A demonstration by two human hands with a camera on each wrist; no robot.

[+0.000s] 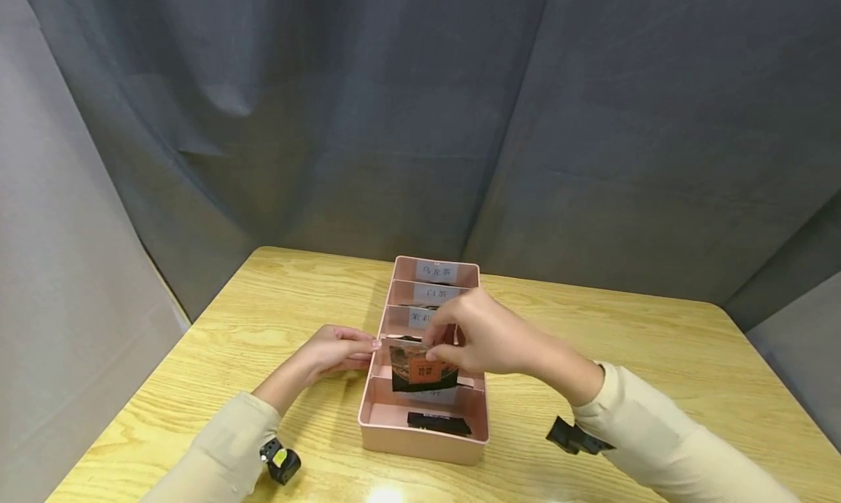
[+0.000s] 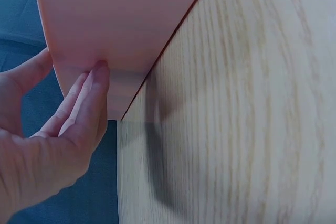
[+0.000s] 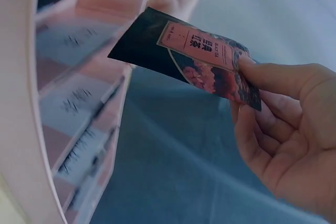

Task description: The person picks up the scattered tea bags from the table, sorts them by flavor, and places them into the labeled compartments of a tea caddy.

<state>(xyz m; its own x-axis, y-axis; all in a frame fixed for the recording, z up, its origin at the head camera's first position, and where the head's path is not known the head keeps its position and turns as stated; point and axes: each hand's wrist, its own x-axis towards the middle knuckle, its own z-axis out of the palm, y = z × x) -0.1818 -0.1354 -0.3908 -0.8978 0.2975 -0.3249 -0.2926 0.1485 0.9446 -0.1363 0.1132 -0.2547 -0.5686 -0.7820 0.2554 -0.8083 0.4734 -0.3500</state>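
Observation:
A long pink box (image 1: 427, 444) with several compartments stands on the table, its dividers bearing white paper labels with Chinese characters. Above the compartments near its front, my right hand (image 1: 482, 333) pinches a dark tea sachet (image 1: 406, 375) between thumb and fingers. The right wrist view shows flowers and a red panel reading "BLACK TEA" on the sachet (image 3: 142, 40). My left hand (image 1: 335, 351) holds the left side wall of the box; in the left wrist view its thumb is at the rim and its fingers (image 2: 86, 98) lie against the outer wall.
A dark sachet (image 1: 439, 423) lies in the front compartment. Dark edges of other packets show in compartments farther back. The wooden table (image 1: 296, 284) extends to both sides, with a grey curtain (image 1: 394, 123) behind. Small black devices (image 1: 281, 463) sit at both wrists.

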